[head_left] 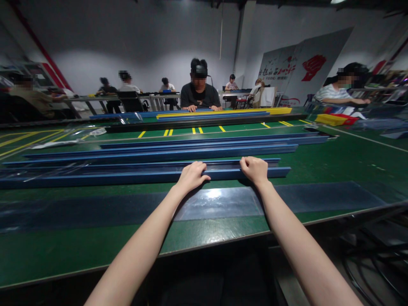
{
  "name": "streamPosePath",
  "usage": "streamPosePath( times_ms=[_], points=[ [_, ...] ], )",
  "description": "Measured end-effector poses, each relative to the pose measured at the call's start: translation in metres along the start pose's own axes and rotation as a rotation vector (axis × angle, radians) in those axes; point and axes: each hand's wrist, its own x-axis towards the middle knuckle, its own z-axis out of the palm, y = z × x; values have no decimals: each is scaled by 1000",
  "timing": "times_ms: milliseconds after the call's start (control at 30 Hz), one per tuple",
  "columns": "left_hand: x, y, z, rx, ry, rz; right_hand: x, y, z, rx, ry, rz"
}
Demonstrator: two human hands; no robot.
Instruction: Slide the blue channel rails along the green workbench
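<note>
A long blue plastic channel strip (105, 179) lies across the green table in front of me. My left hand (193, 174) grips its near edge, fingers over the top and thumb on the front side. Farther right, my right hand (255, 169) is closed on the same strip near its right end, with the fingers curled. Under my forearms a clear plastic sheet strip (219, 204) lies flat along the table's near side, shining with reflected light. Clear film (57, 170) shows over the left part of the channel strip.
More blue channel strips (204, 152) lie parallel beyond. Black strips (191, 124) and a yellow strip (229, 112) are farther off, where a person (200, 91) sits opposite. Red and yellow trays (334, 119) stand at the far right. The green table (223, 238) ends close to me.
</note>
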Motion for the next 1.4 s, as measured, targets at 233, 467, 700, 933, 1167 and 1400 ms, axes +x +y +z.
streamPosePath(
  times_ms=[233, 467, 700, 933, 1167, 1400],
  points=[
    [0, 0, -2, 16, -21, 20, 1, -2, -2, -33, -37, 46],
    [0, 0, -3, 7, -24, 19, 1, -3, -2, -25, -41, 54],
    [0, 1, -5, 9, -40, 13, 1, -2, -2, -20, -41, 58],
    [0, 3, -7, -6, -57, 0, 1, -2, -2, -7, -36, 56],
    [0, 2, -6, -15, -50, 7, 1, -2, -3, -26, -57, 54],
    [0, 2, -6, -2, -50, 11, 1, -2, -3, -21, -52, 53]
  ],
)
